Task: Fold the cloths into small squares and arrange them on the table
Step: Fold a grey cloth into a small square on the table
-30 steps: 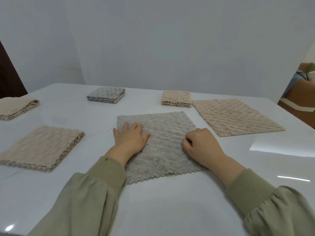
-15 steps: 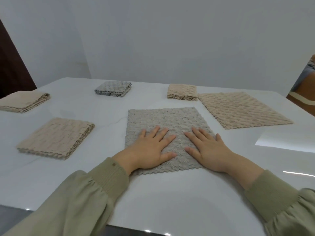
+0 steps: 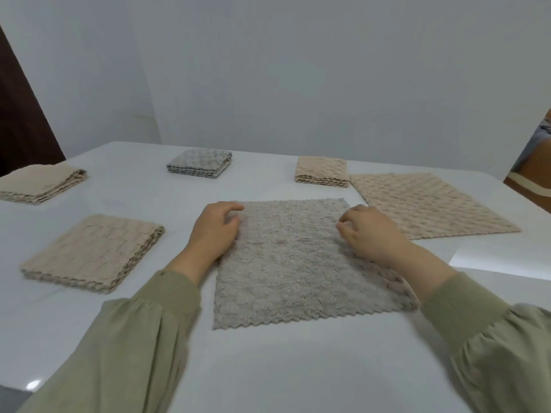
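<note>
A grey fluffy cloth (image 3: 292,263) lies spread flat on the white table (image 3: 283,368) in front of me. My left hand (image 3: 216,228) sits at its far left corner, fingers curled and pinching the edge there. My right hand (image 3: 369,234) is at the far right side of the cloth, its fingertips curled onto the edge near that corner. A small folded grey square (image 3: 199,163) and a small folded beige square (image 3: 322,171) rest further back. An unfolded beige cloth (image 3: 426,207) lies flat to the right.
A half-folded beige cloth (image 3: 92,251) lies to the left, and another folded beige cloth (image 3: 41,183) sits at the far left edge. A dark door (image 3: 18,114) stands behind on the left. A brown object (image 3: 533,180) is past the table's right edge.
Both hands lay flat on the near part of the grey cloth half a second ago. They have slid to its far corners and curled their fingers there.
</note>
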`<state>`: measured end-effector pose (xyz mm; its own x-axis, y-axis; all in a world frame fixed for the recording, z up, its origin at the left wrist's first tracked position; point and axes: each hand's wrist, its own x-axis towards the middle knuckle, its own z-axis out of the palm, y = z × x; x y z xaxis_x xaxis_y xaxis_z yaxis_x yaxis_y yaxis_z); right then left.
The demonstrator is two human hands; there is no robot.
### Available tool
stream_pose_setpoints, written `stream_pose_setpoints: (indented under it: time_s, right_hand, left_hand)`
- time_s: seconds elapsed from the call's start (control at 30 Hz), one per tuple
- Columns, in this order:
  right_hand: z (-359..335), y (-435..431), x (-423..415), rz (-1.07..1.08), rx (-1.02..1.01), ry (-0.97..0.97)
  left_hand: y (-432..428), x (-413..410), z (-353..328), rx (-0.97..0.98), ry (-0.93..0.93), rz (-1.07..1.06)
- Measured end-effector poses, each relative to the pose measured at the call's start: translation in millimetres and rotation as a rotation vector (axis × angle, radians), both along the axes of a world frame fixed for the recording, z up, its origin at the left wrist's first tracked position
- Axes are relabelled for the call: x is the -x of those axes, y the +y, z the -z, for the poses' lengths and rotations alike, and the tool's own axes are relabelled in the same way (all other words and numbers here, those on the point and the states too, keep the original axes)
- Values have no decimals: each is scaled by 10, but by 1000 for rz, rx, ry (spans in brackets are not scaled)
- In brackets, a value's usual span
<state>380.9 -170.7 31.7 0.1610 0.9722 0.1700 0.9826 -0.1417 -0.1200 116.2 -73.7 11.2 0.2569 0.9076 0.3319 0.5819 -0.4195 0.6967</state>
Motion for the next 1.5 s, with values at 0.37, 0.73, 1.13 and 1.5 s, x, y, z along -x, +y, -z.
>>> stream_pose_setpoints:
  time_s: [0.37,0.73,1.13,1.5]
  right_hand:
    - [71,747,-327,47,21,178]
    - [279,822,-448,13,-128,255]
    - [95,743,-494,158,-237,335]
    - [-33,679,-344,153,-730,861]
  left_hand:
    - [563,-159,130,-175,295,-118]
    - [778,-201,117,-88,375,-170]
    - [670,-160,63,-168,167,-266]
    - [427,-188,-70,-48,-493,-218]
